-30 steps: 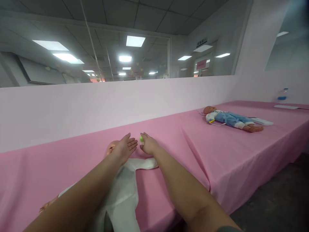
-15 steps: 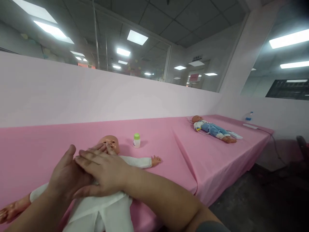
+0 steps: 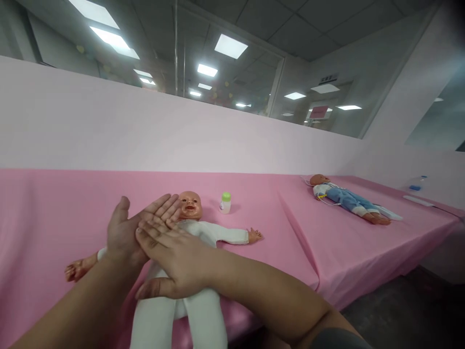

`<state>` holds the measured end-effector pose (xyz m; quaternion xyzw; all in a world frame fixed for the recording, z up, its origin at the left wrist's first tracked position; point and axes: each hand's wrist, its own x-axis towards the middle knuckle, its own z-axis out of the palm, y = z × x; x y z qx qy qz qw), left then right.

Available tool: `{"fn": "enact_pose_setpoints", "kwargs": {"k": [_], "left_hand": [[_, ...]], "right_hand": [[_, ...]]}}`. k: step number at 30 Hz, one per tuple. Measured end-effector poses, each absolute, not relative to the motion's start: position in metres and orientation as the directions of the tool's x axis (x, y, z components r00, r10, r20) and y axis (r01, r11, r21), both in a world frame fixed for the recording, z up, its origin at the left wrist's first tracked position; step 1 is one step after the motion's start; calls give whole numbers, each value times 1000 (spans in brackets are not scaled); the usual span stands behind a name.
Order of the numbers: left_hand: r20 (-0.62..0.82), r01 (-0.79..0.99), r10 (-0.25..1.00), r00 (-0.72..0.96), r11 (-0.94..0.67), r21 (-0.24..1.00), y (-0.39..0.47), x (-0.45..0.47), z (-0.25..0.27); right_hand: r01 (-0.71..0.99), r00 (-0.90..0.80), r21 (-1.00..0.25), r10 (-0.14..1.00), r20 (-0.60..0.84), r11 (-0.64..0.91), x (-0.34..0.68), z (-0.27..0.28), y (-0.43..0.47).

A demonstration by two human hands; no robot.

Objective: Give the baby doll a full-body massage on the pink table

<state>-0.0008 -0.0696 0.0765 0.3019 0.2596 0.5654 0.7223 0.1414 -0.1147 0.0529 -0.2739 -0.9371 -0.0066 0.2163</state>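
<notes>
Palm up and fingers stretched out, my left hand (image 3: 129, 230) is held above a baby doll. My right hand (image 3: 178, 257) lies flat, palm down, with its fingers across the left palm and its thumb apart. Neither hand holds an object. Below them the baby doll (image 3: 198, 235) in a white suit lies on its back, its head toward the wall and its arms spread. Part of its chest and one arm are hidden by my hands and forearms. Beside the doll's head stands a small bottle (image 3: 225, 203) with a green cap.
A pink cloth (image 3: 261, 189) covers the tables along a white wall, with a fold between two sections. Farther right lies a second doll (image 3: 348, 198) in blue trousers with thin tubes. A clear bottle (image 3: 417, 184) and a white power strip (image 3: 418, 200) are at the far right.
The view has turned left, so everything sits farther right. My right hand has slid back toward the heel of the left, baring more of the left palm and fingers. The doll's face is uncovered.
</notes>
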Motion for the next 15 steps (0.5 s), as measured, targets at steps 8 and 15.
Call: {"fn": "enact_pose_setpoints", "kwargs": {"k": [8,15], "left_hand": [[9,-731,920,393,306,610,-75,8,70],[2,-779,978,207,163,606,-58,-11,68]], "right_hand": [[671,-628,-196,688,363,715,163,53,-89],[525,-740,-253,583,337,813,158,48,-104]]}}
